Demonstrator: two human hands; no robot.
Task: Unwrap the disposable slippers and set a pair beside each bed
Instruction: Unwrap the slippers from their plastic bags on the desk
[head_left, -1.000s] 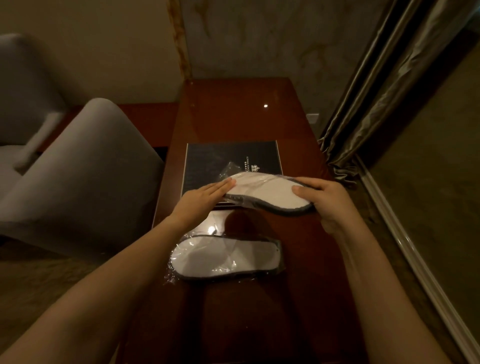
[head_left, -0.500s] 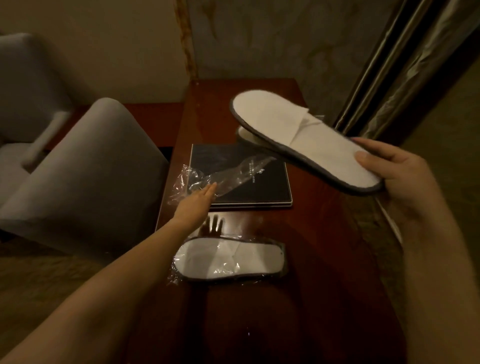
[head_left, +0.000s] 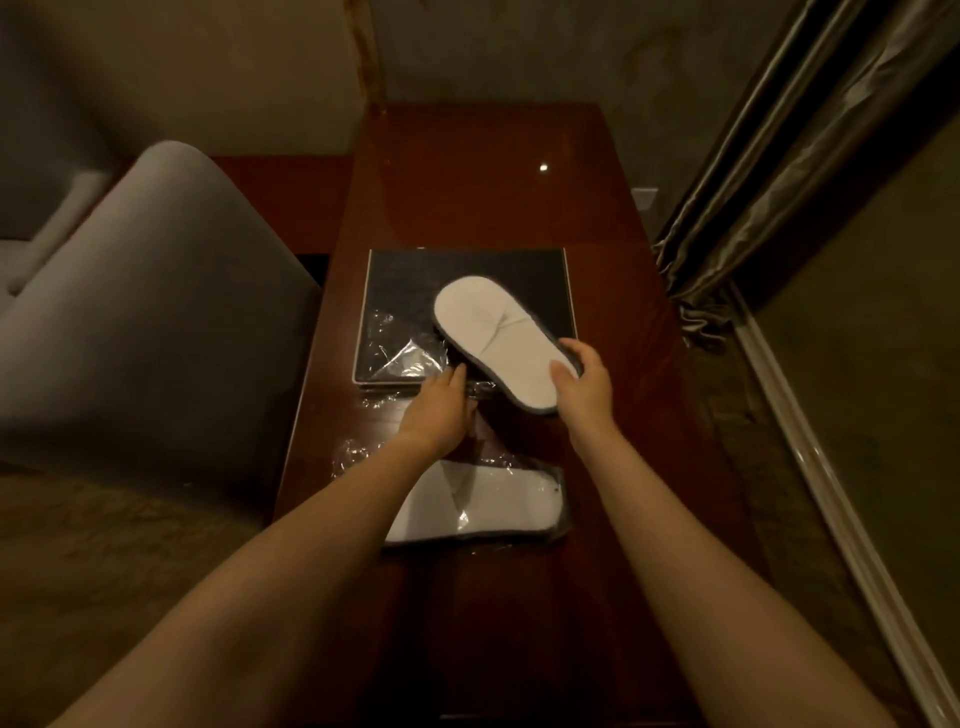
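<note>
My right hand (head_left: 582, 389) pinches the near end of a bare slipper (head_left: 498, 338), thumb on top, holding it tilted over the folder (head_left: 467, 270). My left hand (head_left: 441, 410) rests, fingers straight, on the empty wrapper (head_left: 410, 353) at the folder's near edge. A wrapped slipper (head_left: 483, 501) lies on the desk (head_left: 467, 156), nearer me.

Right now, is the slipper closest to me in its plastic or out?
In. Clear, shiny plastic wraps the near slipper on the desk, crinkling past its edges.
</note>
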